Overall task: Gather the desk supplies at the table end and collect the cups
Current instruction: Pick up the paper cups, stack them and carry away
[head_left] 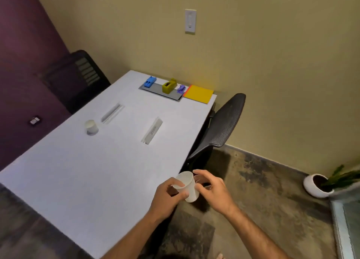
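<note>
A white paper cup (pixel 188 184) is tilted just past the table's right edge, and my left hand (pixel 167 195) grips its rim and side. My right hand (pixel 211 188) hovers beside the cup with fingers curled and apart, touching or nearly touching it. A second white cup (pixel 91 127) stands upright on the white table (pixel 78 180) at the left. At the far end lie a blue stapler (pixel 150 81), a yellow-green tape dispenser (pixel 169 86), a small purple item (pixel 181 88) and a yellow notepad (pixel 198 94).
Two white name plates (pixel 112 113) (pixel 152 130) lie mid-table. A grey panel (pixel 161 93) sits under the supplies. Black chairs stand at the right edge (pixel 222 126) and far left (pixel 78 77). A potted plant (pixel 319 184) sits on the floor at the right.
</note>
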`<state>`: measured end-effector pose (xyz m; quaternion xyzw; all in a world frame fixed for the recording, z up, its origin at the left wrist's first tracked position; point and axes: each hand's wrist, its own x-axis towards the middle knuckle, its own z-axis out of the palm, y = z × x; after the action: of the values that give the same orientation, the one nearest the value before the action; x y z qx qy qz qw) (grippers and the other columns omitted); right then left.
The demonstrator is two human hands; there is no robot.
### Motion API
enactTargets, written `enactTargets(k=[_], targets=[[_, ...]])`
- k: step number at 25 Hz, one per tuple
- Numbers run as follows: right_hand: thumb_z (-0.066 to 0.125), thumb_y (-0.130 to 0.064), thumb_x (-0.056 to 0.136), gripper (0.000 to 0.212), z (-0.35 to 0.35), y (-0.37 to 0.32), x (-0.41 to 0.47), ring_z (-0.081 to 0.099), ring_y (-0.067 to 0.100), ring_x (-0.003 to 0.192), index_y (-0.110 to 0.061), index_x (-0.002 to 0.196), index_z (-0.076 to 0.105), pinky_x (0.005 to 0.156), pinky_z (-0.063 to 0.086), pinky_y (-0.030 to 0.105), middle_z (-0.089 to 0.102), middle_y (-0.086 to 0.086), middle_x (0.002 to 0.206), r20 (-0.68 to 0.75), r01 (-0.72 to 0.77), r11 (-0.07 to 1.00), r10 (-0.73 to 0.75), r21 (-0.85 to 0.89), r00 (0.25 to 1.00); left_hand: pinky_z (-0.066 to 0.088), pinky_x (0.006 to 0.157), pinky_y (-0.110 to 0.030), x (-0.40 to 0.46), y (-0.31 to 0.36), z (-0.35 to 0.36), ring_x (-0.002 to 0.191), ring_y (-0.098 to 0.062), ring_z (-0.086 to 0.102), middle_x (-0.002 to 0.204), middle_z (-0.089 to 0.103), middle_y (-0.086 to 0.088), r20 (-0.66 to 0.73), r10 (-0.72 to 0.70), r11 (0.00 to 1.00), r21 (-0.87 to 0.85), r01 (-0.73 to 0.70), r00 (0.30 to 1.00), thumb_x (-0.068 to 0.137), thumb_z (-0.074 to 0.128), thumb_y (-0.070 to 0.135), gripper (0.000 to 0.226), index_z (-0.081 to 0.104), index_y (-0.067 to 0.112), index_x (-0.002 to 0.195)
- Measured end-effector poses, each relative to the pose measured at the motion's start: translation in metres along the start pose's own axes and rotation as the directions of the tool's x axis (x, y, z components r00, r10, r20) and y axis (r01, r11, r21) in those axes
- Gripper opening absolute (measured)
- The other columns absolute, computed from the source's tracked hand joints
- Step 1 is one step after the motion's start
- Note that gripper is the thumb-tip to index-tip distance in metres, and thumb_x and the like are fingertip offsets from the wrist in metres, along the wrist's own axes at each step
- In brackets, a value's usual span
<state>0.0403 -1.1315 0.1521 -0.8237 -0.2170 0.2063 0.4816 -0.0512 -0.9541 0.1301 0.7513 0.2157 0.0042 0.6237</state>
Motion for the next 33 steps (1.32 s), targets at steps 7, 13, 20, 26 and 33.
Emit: enactTargets(k=[7,13,20,26,33], targets=[[0.066,-0.030,0.089,0.050,-0.018,-0.007,0.070,0.057,-0.001,0.117,-0.049,0.131,0.047,0.090,0.053,0.022,0.065,-0.014,0.122,0.252,0.074,0.997,-0.080,0.033,0.964,0.053,0.073,-0.032,0.026,0.013,-0.006,0.084,-0.018,0.062,0.084,0.066,0.010,-0.377,-0.049,0.999,-0.014,0.048,0.925,0.074,0.085,0.026,0.024,0.061,0.024,0.072],[0.063,-0.042,0.090,0.075,-0.018,-0.015,0.132,0.037,0.004,0.139,-0.048,0.151,0.019,0.115,0.033,0.035,0.041,-0.017,0.152,0.365,0.125,0.991,-0.096,-0.056,0.926,0.053,0.075,-0.026,0.074,0.001,-0.052,0.087,-0.011,0.063,0.091,0.066,0.008,-0.560,-0.092,0.994,-0.001,0.111,0.823,0.075,0.086,0.026,0.027,0.061,0.016,0.078],[0.062,-0.044,0.091,0.076,-0.018,0.001,0.196,0.042,0.002,0.134,-0.050,0.151,0.017,0.098,0.042,0.022,0.038,-0.022,0.152,0.376,0.096,0.987,-0.042,-0.128,0.926,0.045,0.069,-0.027,0.174,-0.038,-0.116,0.084,-0.014,0.060,0.089,0.062,0.007,-0.606,-0.138,0.977,0.045,0.207,0.783,0.074,0.085,0.023,0.027,0.058,0.022,0.073],[0.063,-0.043,0.090,0.070,-0.006,0.015,0.240,0.053,0.010,0.123,-0.053,0.147,0.024,0.105,0.045,0.031,0.045,-0.027,0.142,0.412,0.014,0.988,0.052,-0.156,0.910,0.041,0.055,-0.006,0.236,-0.075,-0.146,0.074,-0.005,0.058,0.097,0.061,0.001,-0.628,-0.219,0.955,0.020,0.296,0.747,0.082,0.080,0.018,0.015,0.065,0.016,0.080],[0.064,-0.039,0.091,0.067,0.009,0.021,0.278,0.058,0.027,0.113,-0.056,0.144,0.027,0.096,0.049,0.026,0.048,-0.033,0.136,0.424,-0.048,0.984,0.117,-0.171,0.898,0.056,0.077,-0.035,0.284,-0.134,-0.165,0.091,-0.023,0.067,0.103,0.067,0.007,-0.613,-0.346,0.908,-0.027,0.418,0.710,0.078,0.075,0.033,0.018,0.073,0.021,0.092]])
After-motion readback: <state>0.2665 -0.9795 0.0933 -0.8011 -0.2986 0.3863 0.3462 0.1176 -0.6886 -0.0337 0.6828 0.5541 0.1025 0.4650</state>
